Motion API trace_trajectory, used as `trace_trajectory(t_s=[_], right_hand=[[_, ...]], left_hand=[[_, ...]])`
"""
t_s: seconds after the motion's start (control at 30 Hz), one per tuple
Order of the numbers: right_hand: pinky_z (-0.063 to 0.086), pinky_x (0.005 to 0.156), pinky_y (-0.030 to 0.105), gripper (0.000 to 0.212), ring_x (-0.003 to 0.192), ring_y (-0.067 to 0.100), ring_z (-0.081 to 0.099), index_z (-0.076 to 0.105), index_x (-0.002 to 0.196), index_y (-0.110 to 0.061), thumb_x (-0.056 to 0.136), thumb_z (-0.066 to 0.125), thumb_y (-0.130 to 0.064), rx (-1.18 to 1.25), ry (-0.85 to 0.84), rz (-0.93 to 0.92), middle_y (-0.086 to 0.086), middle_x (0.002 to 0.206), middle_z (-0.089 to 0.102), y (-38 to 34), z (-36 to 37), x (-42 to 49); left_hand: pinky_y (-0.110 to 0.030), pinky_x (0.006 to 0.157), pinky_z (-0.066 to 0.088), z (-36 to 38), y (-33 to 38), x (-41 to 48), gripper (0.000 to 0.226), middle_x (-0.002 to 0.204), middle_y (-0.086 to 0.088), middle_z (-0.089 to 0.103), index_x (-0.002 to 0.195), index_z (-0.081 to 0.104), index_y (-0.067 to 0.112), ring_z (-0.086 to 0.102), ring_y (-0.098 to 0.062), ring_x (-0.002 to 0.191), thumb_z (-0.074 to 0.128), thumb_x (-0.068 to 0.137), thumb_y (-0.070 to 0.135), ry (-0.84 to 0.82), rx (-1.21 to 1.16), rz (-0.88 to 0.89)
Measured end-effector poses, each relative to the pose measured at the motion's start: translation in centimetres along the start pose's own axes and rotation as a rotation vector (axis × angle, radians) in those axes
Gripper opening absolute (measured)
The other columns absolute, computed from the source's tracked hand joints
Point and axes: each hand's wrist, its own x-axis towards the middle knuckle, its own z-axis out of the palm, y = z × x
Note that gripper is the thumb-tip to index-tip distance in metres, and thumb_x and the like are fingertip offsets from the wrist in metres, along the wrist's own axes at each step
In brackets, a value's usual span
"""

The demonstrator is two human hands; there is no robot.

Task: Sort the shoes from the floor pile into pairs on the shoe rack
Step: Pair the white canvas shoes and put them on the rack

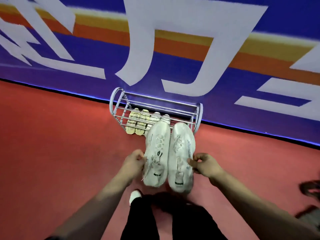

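- The left hand (134, 162) grips the outer side of 1 white sneaker (156, 153).
- The right hand (205, 164) grips the outer side of a 2nd white sneaker (181, 156); both sneakers are held side by side, touching, toes toward the shoe rack (155, 108).
- The metal rack stands on the red floor (52, 144) against a blue banner wall (225, 49).
- On its lower shelf sit 2 yellowish shoes (137, 122), with 2 white shoes (161, 117) just beside them.
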Motion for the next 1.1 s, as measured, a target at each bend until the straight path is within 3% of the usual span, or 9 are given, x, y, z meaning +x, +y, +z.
trace_trajectory(t_s=[0.07, 0.23, 0.4, 0.53, 0.67, 0.77, 0.9, 1.0, 1.1], right_hand=[[0.043, 0.052, 0.027, 0.035, 0.046, 0.014, 0.043, 0.044, 0.06, -0.01, 0.085, 0.069, -0.013, 0.007, 0.05, 0.041, 0.009, 0.056, 0.043, 1.5, 3.0, 2.5], [0.05, 0.061, 0.041, 0.035, 0.057, 0.022, 0.055, 0.048, 0.055, -0.016, 0.08, 0.07, -0.026, -0.1, 0.087, 0.128, 0.004, 0.057, 0.056, 6.9, 8.3, 9.8], [0.044, 0.059, 0.029, 0.032, 0.062, 0.02, 0.056, 0.047, 0.059, -0.017, 0.082, 0.065, -0.03, -0.3, 0.023, 0.183, 0.004, 0.065, 0.061, 14.3, 12.0, 19.3], [0.036, 0.055, 0.028, 0.034, 0.061, 0.021, 0.052, 0.041, 0.054, -0.015, 0.081, 0.059, -0.025, -0.443, -0.004, 0.158, 0.004, 0.062, 0.054, 19.1, 13.7, 26.9], [0.032, 0.051, 0.027, 0.036, 0.063, 0.021, 0.046, 0.036, 0.051, -0.015, 0.081, 0.056, -0.02, -0.544, 0.045, 0.141, -0.004, 0.052, 0.043, 21.9, 13.6, 33.6], [0.032, 0.056, 0.027, 0.039, 0.063, 0.022, 0.044, 0.034, 0.05, -0.015, 0.081, 0.056, -0.02, -0.58, 0.106, 0.102, -0.002, 0.053, 0.041, 24.0, 12.8, 39.3], [0.037, 0.052, 0.031, 0.036, 0.054, 0.023, 0.047, 0.036, 0.05, -0.014, 0.08, 0.056, -0.015, -0.452, 0.225, 0.016, 0.001, 0.05, 0.047, 28.6, 11.4, 45.6], [0.044, 0.057, 0.037, 0.028, 0.058, 0.025, 0.05, 0.05, 0.063, -0.002, 0.084, 0.059, -0.018, -0.249, 0.4, -0.01, 0.008, 0.058, 0.053, 32.7, 11.4, 49.1], [0.04, 0.059, 0.039, 0.03, 0.061, 0.025, 0.044, 0.046, 0.064, -0.005, 0.088, 0.058, -0.019, -0.141, 0.52, -0.04, 0.005, 0.059, 0.046, 33.8, 11.7, 51.7]], left_hand=[[-0.052, 0.074, 0.053, -0.7, -1.9, 4.1, 0.011, 0.068, -0.005, 0.061, 0.071, 0.053, 0.02, 0.056, -0.019, 0.067, 0.056, 0.081, 0.022, -0.049, 0.068, 0.021], [-0.046, 0.068, 0.053, 0.0, -7.2, 12.5, 0.023, 0.063, -0.003, 0.055, 0.062, 0.051, 0.026, 0.051, -0.019, 0.062, 0.058, 0.082, 0.017, -0.138, 0.223, 0.018], [-0.044, 0.068, 0.049, 4.4, -15.6, 20.5, 0.028, 0.063, -0.002, 0.053, 0.062, 0.045, 0.019, 0.049, -0.02, 0.064, 0.058, 0.087, 0.023, -0.159, 0.417, -0.024], [-0.037, 0.066, 0.045, 8.8, -20.5, 26.9, 0.025, 0.065, 0.001, 0.054, 0.062, 0.045, 0.02, 0.051, -0.021, 0.066, 0.057, 0.084, 0.02, -0.2, 0.514, -0.019], [-0.034, 0.074, 0.041, 12.8, -22.8, 33.4, 0.026, 0.085, -0.006, 0.062, 0.064, 0.04, 0.023, 0.058, -0.027, 0.089, 0.054, 0.087, 0.022, -0.214, 0.628, 0.066], [-0.03, 0.071, 0.039, 16.0, -24.2, 38.8, 0.024, 0.089, -0.004, 0.062, 0.068, 0.042, 0.023, 0.06, -0.027, 0.093, 0.052, 0.09, 0.025, -0.158, 0.635, 0.118], [-0.032, 0.07, 0.039, 20.5, -25.1, 44.2, 0.012, 0.092, -0.005, 0.065, 0.08, 0.047, 0.02, 0.059, -0.028, 0.091, 0.05, 0.091, 0.025, -0.094, 0.649, 0.245], [-0.031, 0.064, 0.033, 23.1, -25.8, 47.5, 0.014, 0.074, 0.007, 0.052, 0.079, 0.044, 0.021, 0.054, -0.023, 0.08, 0.048, 0.092, 0.024, -0.026, 0.581, 0.3], [-0.033, 0.064, 0.034, 25.2, -25.7, 49.6, 0.018, 0.071, 0.009, 0.05, 0.074, 0.042, 0.022, 0.053, -0.021, 0.078, 0.048, 0.092, 0.023, 0.029, 0.525, 0.343]])
